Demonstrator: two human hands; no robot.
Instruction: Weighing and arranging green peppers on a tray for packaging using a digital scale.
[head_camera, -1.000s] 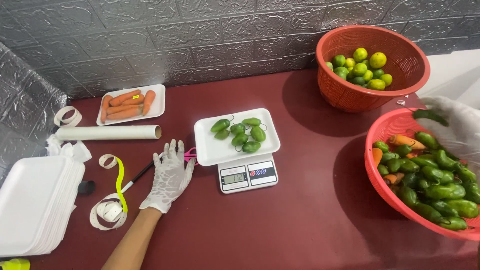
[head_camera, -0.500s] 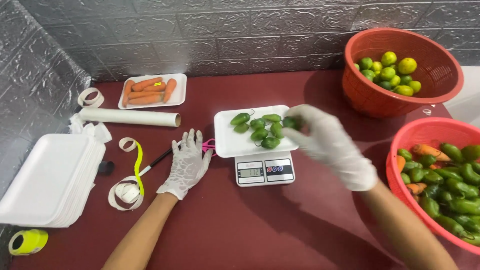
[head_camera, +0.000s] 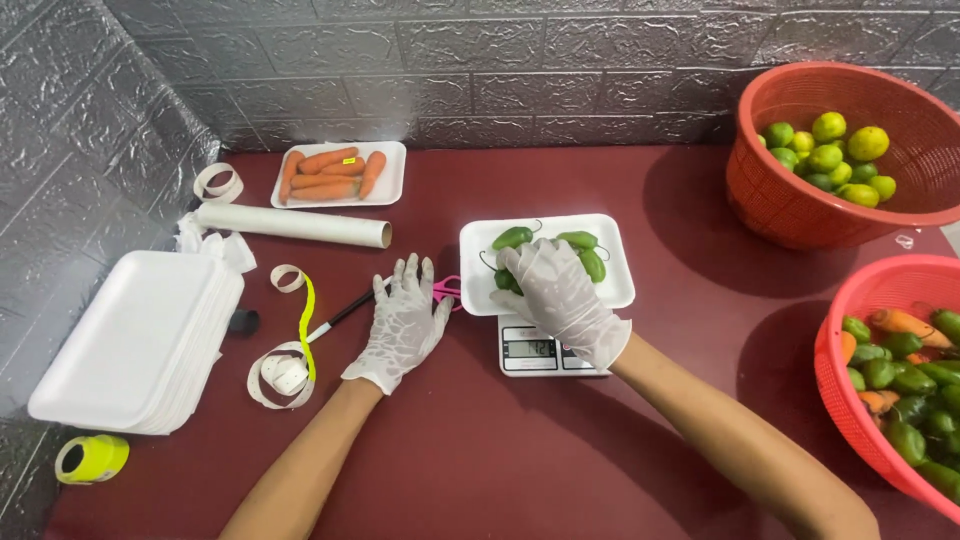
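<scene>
A white foam tray (head_camera: 615, 272) of green peppers (head_camera: 581, 240) sits on a small digital scale (head_camera: 540, 352) in the middle of the dark red table. My gloved right hand (head_camera: 556, 296) lies over the peppers at the tray's front left, fingers curled around them. My gloved left hand (head_camera: 400, 325) rests flat on the table just left of the scale, fingers spread and holding nothing. Pink scissors (head_camera: 446, 290) peek out between that hand and the tray.
A red basket (head_camera: 832, 335) of green peppers and carrots stands at the right edge, another red basket (head_camera: 790, 215) of limes at back right. Left side: carrot tray (head_camera: 335, 172), film roll (head_camera: 290, 225), foam tray stack (head_camera: 140, 340), label strips (head_camera: 285, 365), yellow tape (head_camera: 90, 458).
My right hand came from the pepper basket at the right over to the tray and lowered onto the peppers on the scale. The left hand stayed flat on the table.
</scene>
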